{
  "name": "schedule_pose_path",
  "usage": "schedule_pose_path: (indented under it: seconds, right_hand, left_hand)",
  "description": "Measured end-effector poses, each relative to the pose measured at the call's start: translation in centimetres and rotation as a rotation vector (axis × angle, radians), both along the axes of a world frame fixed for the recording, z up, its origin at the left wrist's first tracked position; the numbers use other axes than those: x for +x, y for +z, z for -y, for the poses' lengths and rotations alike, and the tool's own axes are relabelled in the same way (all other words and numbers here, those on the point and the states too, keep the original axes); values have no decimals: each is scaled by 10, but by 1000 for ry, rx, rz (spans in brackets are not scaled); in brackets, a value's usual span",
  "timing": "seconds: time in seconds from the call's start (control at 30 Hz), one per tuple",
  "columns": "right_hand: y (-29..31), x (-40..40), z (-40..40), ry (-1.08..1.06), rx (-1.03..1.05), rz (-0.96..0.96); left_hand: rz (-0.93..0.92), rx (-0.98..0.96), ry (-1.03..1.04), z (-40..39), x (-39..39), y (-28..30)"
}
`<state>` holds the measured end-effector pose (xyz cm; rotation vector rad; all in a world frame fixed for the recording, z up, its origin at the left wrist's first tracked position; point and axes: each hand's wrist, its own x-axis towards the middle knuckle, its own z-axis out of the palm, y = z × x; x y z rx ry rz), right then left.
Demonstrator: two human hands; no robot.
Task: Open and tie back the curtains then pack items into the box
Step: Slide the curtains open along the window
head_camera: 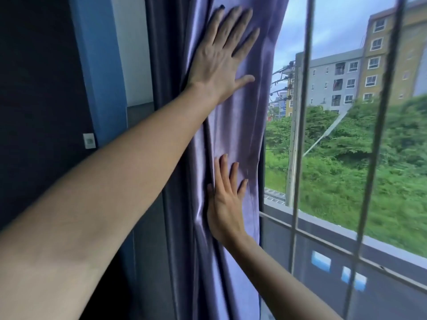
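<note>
A shiny purple curtain hangs bunched in folds at the left side of the window. My left hand lies flat on it high up, fingers spread and straight. Lower down, my right hand also presses flat against the fabric with straight fingers. Neither hand grips the cloth. No tie-back and no box are in view.
To the right, the uncovered window has vertical metal bars with trees and apartment blocks beyond. A blue wall strip and a dark panel with a small white socket plate stand to the left of the curtain.
</note>
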<state>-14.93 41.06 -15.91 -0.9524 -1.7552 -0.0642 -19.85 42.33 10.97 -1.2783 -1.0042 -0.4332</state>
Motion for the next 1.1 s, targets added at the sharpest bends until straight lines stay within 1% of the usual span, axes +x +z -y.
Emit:
schedule_pose_path:
  seconds: [0.07, 0.17, 0.23, 0.33, 0.53, 0.63, 0.77, 0.9, 1.1]
  right_hand:
    - [1, -20, -22, 19, -12, 12]
    - [5, -58, -50, 60, -46, 16]
    - [3, -82, -66, 59, -49, 35]
    - [5, -113, -90, 86, -65, 35]
    - [6, -155, -138, 99, -88, 91]
    - [8, -170, -155, 129, -103, 87]
    - [12, -180, -169, 135, -150, 110]
    - [11, -176, -176, 101, -160, 135]
    - [7, -151, -168, 50, -171, 162]
  left_hand:
    - [13, -16, 58, -17, -27, -2]
    - [5, 44, 52, -55, -71, -7]
    - [-4, 43, 44, -69, -88, -6]
    - [-13, 60, 84, -94, -122, -7]
    - [25, 32, 115, -144, -174, -7]
    - [50, 43, 133, -165, -193, -13]
    - [121, 2, 74, -185, -206, -27]
    - [121, -39, -22, -190, -198, -32]
    - [120, -46, -108, -184, -175, -43]
